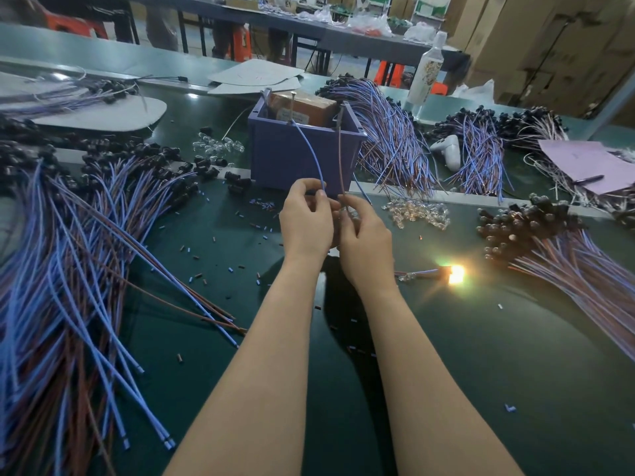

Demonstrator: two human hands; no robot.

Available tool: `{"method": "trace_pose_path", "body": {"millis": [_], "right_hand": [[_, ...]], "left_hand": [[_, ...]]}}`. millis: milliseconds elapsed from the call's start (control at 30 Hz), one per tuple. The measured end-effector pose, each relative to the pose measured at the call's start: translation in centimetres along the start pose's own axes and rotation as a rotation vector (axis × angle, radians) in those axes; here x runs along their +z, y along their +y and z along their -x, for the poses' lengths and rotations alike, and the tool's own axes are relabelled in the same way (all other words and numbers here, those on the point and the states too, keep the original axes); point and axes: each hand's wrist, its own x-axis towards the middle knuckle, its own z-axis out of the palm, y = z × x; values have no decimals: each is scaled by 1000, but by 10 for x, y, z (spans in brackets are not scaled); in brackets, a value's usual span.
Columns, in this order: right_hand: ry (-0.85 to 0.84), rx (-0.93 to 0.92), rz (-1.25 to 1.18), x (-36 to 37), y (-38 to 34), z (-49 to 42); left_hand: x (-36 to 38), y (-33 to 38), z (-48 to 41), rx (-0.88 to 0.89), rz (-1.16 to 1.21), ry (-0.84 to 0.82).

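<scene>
Evidently mid-job, the left hand point(305, 221) pinches a blue wire point(311, 152) and the right hand point(367, 245) a brown wire point(340, 159) before the purple bin point(275, 156), with finished bundles point(536, 231) heaped rightward and many loose wires point(68, 269) still waiting.

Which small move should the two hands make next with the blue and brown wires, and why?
Probably bring the two pinched wires together: the left hand pinches the blue wire, the right hand the brown wire, close but not touching.
</scene>
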Motion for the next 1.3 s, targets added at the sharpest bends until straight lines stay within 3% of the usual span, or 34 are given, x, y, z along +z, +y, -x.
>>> {"method": "trace_pose_path", "body": {"millis": [833,1033,1200,1300], "right_hand": [[-4,-13,12,1,-2,2],[-30,-12,-2,-2,-9,4],[-24,-160,66,-29,-23,1],[10,-164,247,-57,-27,-6]], "left_hand": [[-2,5,4,-2,-77,20],[1,14,4,-2,-152,-113],[10,43,3,165,-123,-117],[26,80,8,328,-84,-156]]}}
